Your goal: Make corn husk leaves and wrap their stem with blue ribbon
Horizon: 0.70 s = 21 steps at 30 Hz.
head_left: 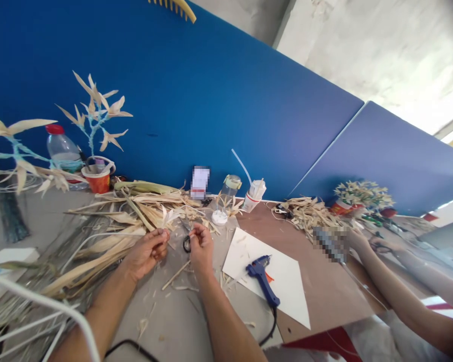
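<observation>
My left hand (148,254) has its fingers pinched together over the table. A pale, pointed corn-husk flower (168,218) rises from its fingertips. Just to the right, my right hand (202,246) is closed around scissors (186,244), whose black handle loop shows beside the thumb. Their blades point away from me and are hard to make out. Long dried corn husks (98,256) lie left of and behind my left hand. A thin dry stalk piece (176,275) and small husk scraps lie on the table below my hands.
A blue glue gun (264,281) rests on white paper (294,296) to the right, its cable running toward me. Behind stand a lidded jar (231,186), paper cups (252,196), a phone (200,182) and a husk-flower branch (94,118). Another person's arms (392,296) reach in from the right.
</observation>
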Tool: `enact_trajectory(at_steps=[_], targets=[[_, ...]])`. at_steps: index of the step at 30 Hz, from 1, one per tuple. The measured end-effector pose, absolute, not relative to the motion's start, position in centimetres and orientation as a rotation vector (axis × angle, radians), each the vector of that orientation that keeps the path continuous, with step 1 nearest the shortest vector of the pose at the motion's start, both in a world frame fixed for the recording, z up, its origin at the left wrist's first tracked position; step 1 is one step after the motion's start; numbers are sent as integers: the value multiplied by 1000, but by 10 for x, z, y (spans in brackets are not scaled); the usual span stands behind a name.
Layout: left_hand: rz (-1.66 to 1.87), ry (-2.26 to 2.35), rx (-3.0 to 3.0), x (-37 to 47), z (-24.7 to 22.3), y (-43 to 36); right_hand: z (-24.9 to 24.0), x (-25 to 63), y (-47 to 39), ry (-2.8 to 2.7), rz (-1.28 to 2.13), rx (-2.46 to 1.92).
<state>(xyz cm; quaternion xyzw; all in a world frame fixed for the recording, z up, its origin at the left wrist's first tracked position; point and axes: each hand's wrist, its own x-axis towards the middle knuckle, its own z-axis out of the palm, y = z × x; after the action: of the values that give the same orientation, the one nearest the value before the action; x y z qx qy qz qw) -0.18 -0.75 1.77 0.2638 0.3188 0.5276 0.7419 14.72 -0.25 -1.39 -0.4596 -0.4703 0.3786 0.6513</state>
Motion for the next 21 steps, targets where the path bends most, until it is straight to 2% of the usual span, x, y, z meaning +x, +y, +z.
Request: enact_trajectory(at_steps=[21], targets=[[1197, 698, 548, -2, 18, -7, -15, 147, -7, -1119, 832, -1102]])
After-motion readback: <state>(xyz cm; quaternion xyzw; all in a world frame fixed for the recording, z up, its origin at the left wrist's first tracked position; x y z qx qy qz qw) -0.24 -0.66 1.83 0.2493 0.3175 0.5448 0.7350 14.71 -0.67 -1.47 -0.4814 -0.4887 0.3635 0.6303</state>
